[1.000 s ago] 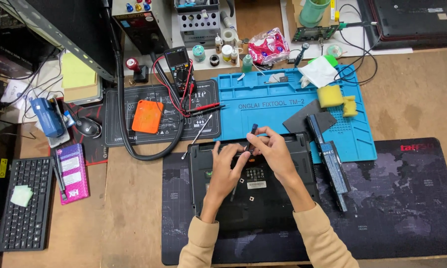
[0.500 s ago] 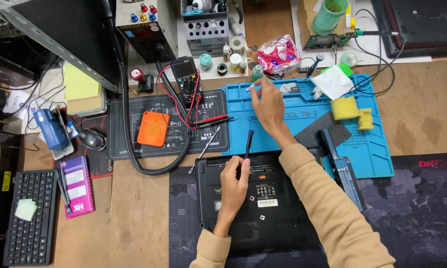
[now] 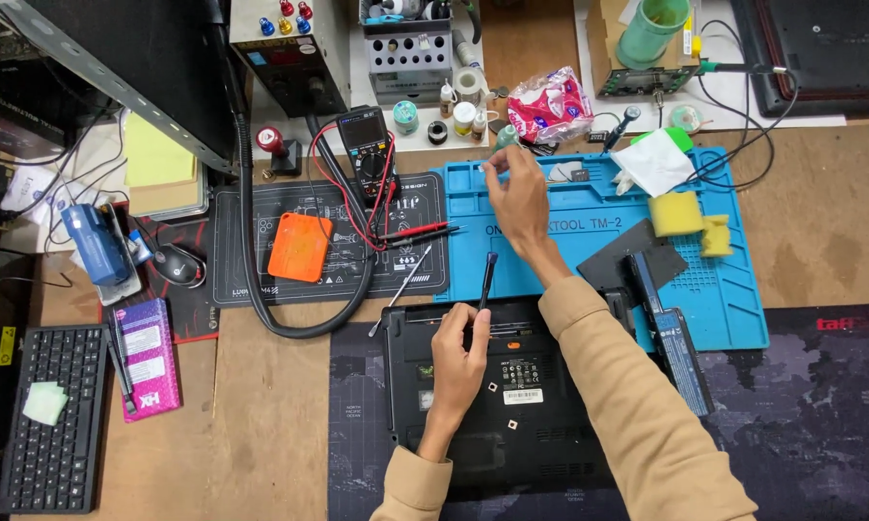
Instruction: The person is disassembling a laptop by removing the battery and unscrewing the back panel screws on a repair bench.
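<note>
A black laptop lies bottom-up on a dark desk mat. My left hand rests on the laptop's far edge and grips a thin black screwdriver that points away from me. My right hand reaches over the blue silicone work mat. Its fingertips are pinched together above the small compartments along the mat's far left edge. Whether a tiny part sits between them is too small to tell.
A long black battery and a dark plate lie on the blue mat with yellow sponges. Left of it are a multimeter with red leads, an orange box, a hose and a keyboard.
My right hand has left the laptop and reached out to the far left edge of the blue mat. My left hand stays on the laptop with the screwdriver.
</note>
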